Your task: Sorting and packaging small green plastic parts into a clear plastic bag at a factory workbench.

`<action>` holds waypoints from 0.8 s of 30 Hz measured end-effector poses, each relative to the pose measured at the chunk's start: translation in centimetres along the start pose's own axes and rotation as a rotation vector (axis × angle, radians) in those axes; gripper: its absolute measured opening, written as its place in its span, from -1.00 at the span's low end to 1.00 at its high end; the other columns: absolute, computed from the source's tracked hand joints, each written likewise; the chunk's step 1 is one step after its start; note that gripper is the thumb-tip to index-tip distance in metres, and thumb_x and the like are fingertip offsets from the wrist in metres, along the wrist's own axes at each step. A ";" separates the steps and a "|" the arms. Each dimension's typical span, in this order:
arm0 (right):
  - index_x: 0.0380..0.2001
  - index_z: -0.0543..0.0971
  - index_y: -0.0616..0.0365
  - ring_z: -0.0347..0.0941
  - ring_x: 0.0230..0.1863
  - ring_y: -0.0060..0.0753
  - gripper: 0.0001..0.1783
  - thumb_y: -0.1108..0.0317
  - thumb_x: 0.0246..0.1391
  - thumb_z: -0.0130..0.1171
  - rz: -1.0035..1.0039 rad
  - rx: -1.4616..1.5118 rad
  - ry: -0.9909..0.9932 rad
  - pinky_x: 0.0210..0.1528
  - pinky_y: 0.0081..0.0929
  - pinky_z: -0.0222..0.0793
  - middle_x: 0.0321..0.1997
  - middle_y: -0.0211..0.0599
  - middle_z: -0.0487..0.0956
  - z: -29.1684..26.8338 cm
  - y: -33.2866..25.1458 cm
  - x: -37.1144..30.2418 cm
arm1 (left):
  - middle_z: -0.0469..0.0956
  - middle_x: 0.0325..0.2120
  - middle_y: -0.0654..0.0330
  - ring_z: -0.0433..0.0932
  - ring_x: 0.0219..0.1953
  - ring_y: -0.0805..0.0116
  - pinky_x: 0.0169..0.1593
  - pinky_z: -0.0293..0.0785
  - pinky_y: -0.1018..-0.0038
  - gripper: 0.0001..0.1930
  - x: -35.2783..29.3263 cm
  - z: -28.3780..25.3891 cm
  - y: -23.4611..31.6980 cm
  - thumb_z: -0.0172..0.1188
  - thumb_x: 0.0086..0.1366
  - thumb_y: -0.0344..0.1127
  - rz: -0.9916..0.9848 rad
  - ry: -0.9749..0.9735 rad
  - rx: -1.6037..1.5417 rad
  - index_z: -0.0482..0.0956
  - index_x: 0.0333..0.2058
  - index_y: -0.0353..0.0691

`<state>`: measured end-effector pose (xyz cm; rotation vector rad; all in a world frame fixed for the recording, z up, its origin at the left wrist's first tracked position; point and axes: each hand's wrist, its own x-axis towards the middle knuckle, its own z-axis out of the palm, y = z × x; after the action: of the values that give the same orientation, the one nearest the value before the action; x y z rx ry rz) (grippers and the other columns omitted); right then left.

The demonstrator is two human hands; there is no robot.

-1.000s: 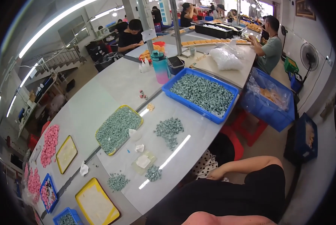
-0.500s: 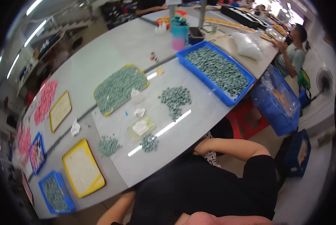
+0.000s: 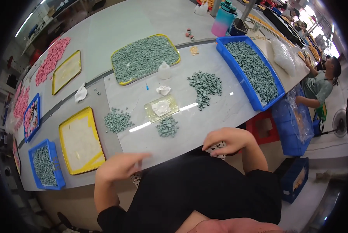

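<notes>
My left hand (image 3: 123,165) hovers at the table's near edge, smeared slightly by motion. Its fingers stretch to the right and hold nothing visible. Farther right, my right hand (image 3: 227,140) is over the same edge with loosely bent fingers apart and nothing in them. Beyond the hands lie a small pile of green pieces (image 3: 167,127), a looser pile of green pieces (image 3: 117,120) to its left and a larger dark green pile (image 3: 206,86) to the right. Between them a crumpled white tissue (image 3: 160,108) rests on a yellowish pad (image 3: 150,112). A small white bottle (image 3: 164,71) stands behind.
A yellow-rimmed tray (image 3: 121,82) holds many green pieces. Blue bins of green pieces stand right (image 3: 254,101) and left (image 3: 58,171). A bare yellow tray (image 3: 80,141) sits near the left. Pink pieces (image 3: 53,60) lie far left. A blue-pink bottle (image 3: 223,21) and a seated person (image 3: 318,87) are behind.
Both hands have come up from below the table edge into view above it. My head view has shifted, so the table appears turned and nearer. The piles look unchanged.
</notes>
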<state>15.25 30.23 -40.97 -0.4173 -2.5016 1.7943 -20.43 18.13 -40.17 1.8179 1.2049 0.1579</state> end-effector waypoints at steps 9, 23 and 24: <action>-0.22 0.50 0.18 0.29 0.02 -0.10 -0.73 0.50 -0.09 0.13 -0.065 -0.457 0.762 0.05 -0.34 0.24 -0.01 -0.11 0.35 1.6 2.0 11.8 | 0.30 0.00 0.04 0.19 0.11 -0.01 0.14 0.06 0.04 -0.64 3.2 -5.6 -6.0 0.14 0.07 -0.31 0.035 0.867 0.619 0.47 -0.09 -0.09; -0.16 0.46 0.23 0.25 0.13 -0.08 -0.65 0.60 -0.11 0.05 0.000 -0.637 0.719 0.10 -0.35 0.23 0.05 -0.10 0.36 -6.4 4.0 14.2 | 0.27 0.08 0.04 0.14 0.20 0.06 0.21 -0.08 0.01 -0.49 12.5 -7.3 -7.0 0.10 0.13 -0.27 0.074 0.703 0.460 0.28 0.05 -0.31; -0.15 0.46 0.24 0.24 0.14 -0.08 -0.63 0.60 -0.12 0.06 0.012 -0.678 0.645 0.11 -0.33 0.23 0.06 -0.10 0.36 -6.7 4.2 14.3 | 0.27 0.08 0.04 0.14 0.20 0.06 0.21 -0.08 0.01 -0.49 13.2 -7.4 -6.8 0.10 0.13 -0.27 0.079 0.699 0.463 0.28 0.05 -0.31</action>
<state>3.55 41.07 -44.46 -0.8566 -2.4939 0.5833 -22.25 33.68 -45.69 2.3088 1.7554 0.6456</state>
